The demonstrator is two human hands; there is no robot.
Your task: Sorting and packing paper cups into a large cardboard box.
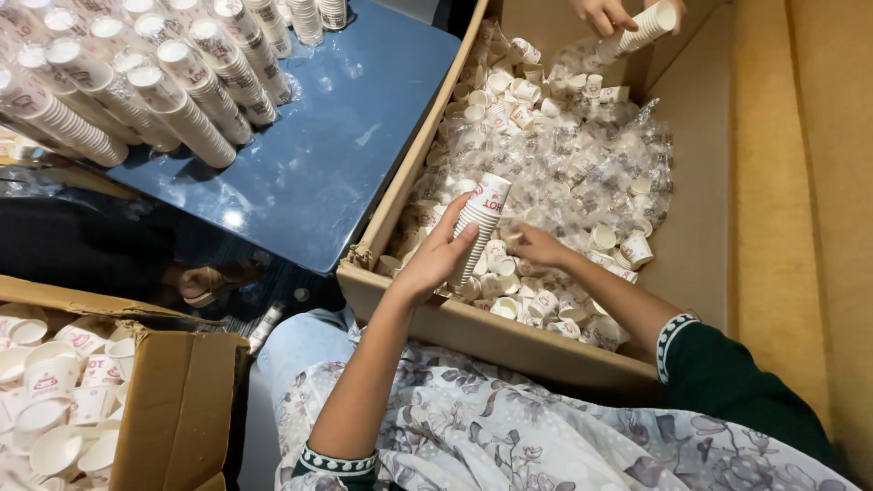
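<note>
Cardboard makes up the big box point(400, 186) that fills the middle of the view, its floor heaped with loose white paper cups point(509, 105) and crumpled clear wrap point(591, 155). At ten o'clock from it lies the blue worktop point(336, 145), glossy, with long sleeves of stacked cups point(195, 100) lying side by side across its eleven o'clock corner. At seven o'clock a second box point(182, 400) stands open, also full of cups. At six o'clock spreads the person's flowered lap cloth point(491, 427).

Inside the big box, near its six o'clock wall, the left hand point(436, 259) is curled round a short stack point(480, 223) of nested cups, held tilted with the rim toward one o'clock. Just at three o'clock of it the right hand point(536, 245) lies palm down on the loose cups, fingers bent; whether it grips one I cannot tell.

At twelve o'clock another person's hands point(605, 14) hold a further stack point(641, 29)
</note>
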